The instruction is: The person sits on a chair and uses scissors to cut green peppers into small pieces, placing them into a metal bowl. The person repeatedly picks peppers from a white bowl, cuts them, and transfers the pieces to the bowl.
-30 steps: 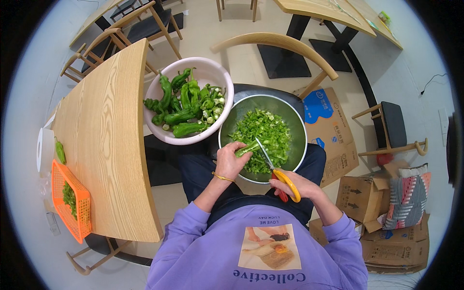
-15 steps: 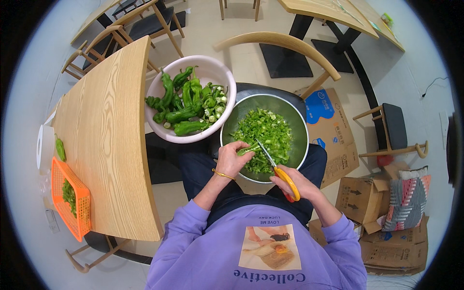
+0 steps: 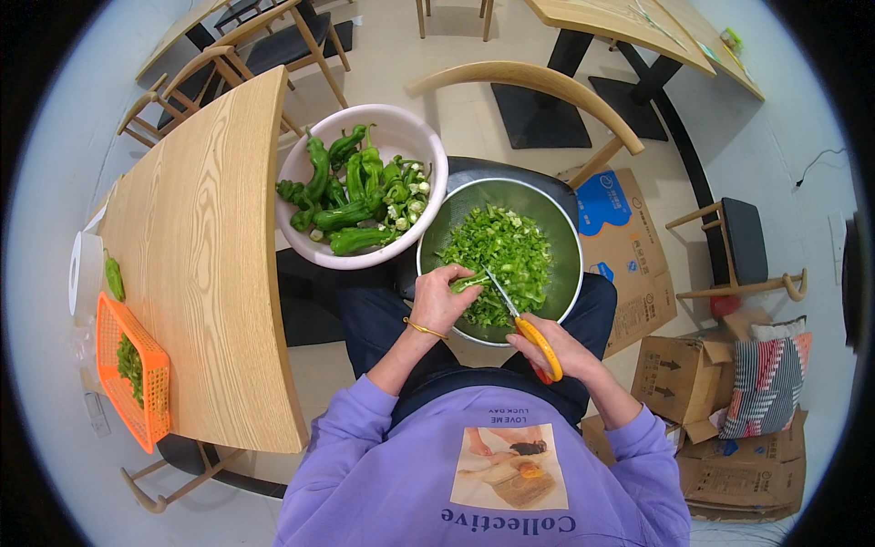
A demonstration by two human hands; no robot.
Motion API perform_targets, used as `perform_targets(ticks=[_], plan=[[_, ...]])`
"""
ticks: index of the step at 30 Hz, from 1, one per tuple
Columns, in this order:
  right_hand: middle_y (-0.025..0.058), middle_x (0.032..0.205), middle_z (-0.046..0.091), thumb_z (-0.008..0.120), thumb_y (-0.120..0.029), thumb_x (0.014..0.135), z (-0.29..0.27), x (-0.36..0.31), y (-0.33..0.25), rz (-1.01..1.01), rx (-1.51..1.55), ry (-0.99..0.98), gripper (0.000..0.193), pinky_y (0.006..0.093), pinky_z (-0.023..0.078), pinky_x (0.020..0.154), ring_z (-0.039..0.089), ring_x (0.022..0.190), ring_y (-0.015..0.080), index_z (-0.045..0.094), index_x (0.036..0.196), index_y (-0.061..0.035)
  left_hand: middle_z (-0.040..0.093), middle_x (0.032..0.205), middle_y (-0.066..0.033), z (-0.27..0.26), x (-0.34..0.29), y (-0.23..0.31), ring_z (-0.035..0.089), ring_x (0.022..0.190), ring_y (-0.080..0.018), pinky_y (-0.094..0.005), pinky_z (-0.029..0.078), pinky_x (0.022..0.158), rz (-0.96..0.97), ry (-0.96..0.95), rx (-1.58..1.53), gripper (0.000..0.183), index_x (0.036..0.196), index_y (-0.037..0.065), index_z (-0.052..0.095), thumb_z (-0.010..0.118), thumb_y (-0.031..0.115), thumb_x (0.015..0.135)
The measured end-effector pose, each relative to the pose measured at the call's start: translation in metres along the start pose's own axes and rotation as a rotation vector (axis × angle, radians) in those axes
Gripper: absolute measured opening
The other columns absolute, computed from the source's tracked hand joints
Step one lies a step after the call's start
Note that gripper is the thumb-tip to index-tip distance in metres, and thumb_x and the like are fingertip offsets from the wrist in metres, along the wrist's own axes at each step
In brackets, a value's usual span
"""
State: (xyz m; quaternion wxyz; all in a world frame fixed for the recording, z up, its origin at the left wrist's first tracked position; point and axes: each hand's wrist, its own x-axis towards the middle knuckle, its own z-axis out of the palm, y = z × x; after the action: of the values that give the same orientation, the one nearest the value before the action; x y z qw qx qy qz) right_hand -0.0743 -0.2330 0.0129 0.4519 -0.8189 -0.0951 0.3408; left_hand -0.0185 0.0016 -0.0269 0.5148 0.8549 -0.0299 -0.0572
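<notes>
My left hand (image 3: 440, 299) pinches a piece of green pepper (image 3: 469, 282) over the near left rim of a metal bowl (image 3: 570, 232). In my right hand (image 3: 558, 345) is a pair of scissors (image 3: 540, 346) with orange-yellow handles, its blades meeting the end of the pepper piece. Chopped green pepper (image 3: 506, 260) covers the bottom of the bowl, which sits on a black chair seat between my knees. Whole green peppers (image 3: 346, 196) and several cut-off stem ends (image 3: 415, 201) fill a pale pink basin (image 3: 293, 164) touching the bowl's far left side.
A wooden table (image 3: 219, 273) stands at the left, bearing an orange plastic basket (image 3: 157, 365) of greens and a single green pepper (image 3: 113, 276). The wooden chair back (image 3: 538, 77) curves beyond the bowl. Cardboard boxes (image 3: 679, 378) and a striped cushion (image 3: 766, 387) lie at the right.
Almost nothing differs. The scissors and my right hand have shifted very slightly at the pepper piece, while my left hand keeps its hold.
</notes>
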Motion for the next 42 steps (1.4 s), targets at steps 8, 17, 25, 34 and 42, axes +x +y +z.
perform_targets(ticks=[8, 17, 25, 34, 42], plan=[[0.0072, 0.071, 0.063, 0.056, -0.037, 0.101, -0.003, -0.003, -0.003, 0.138, 0.178, -0.125, 0.036, 0.0283, 0.054, 0.060, 0.067, 0.066, 0.0149, 0.054, 0.097, -0.0022, 0.075, 0.092, -0.0181, 0.006, -0.001, 0.001, 0.073, 0.085, -0.0189, -0.0313, 0.056, 0.079, -0.035, 0.009, -0.041, 0.030, 0.098, 0.000, 0.073, 0.082, 0.017, 0.075], [0.0056, 0.070, 0.059, 0.056, -0.037, 0.101, -0.001, -0.002, -0.007, 0.167, 0.124, -0.065, 0.034, 0.0296, 0.051, 0.054, 0.062, 0.060, 0.0142, 0.052, 0.098, -0.0033, 0.073, 0.092, -0.0085, -0.005, -0.004, -0.009, 0.068, 0.084, -0.0128, -0.0269, 0.055, 0.077, -0.291, -0.153, -0.411, 0.039, 0.109, -0.005, 0.068, 0.084, 0.012, 0.078], [0.0102, 0.068, 0.062, 0.056, -0.036, 0.101, 0.004, -0.001, 0.006, 0.067, 0.207, -0.004, 0.037, 0.0304, 0.050, 0.049, 0.061, 0.052, 0.0170, 0.050, 0.110, -0.0010, 0.072, 0.078, -0.0048, -0.001, -0.008, -0.019, 0.064, 0.065, -0.0055, -0.0239, 0.053, 0.061, -0.275, 0.022, -0.325, 0.027, 0.097, -0.003, 0.073, 0.083, 0.012, 0.076], [0.0106, 0.070, 0.063, 0.054, -0.040, 0.101, -0.005, -0.004, -0.006, 0.124, 0.118, -0.108, 0.043, 0.0310, 0.049, 0.048, 0.061, 0.052, 0.0176, 0.048, 0.115, 0.0004, 0.072, 0.082, -0.0030, 0.005, -0.007, -0.008, 0.062, 0.070, -0.0055, -0.0226, 0.051, 0.064, -0.164, -0.011, -0.219, 0.025, 0.101, 0.000, 0.073, 0.081, 0.011, 0.079], [0.0094, 0.065, 0.060, 0.057, -0.039, 0.101, 0.003, -0.002, 0.005, 0.109, 0.142, -0.006, 0.041, 0.0304, 0.049, 0.049, 0.062, 0.052, 0.0179, 0.053, 0.109, 0.0006, 0.072, 0.081, -0.0026, 0.001, 0.003, -0.014, 0.063, 0.071, -0.0062, -0.0231, 0.051, 0.064, -0.210, -0.005, -0.182, 0.026, 0.099, -0.001, 0.073, 0.081, 0.012, 0.078]])
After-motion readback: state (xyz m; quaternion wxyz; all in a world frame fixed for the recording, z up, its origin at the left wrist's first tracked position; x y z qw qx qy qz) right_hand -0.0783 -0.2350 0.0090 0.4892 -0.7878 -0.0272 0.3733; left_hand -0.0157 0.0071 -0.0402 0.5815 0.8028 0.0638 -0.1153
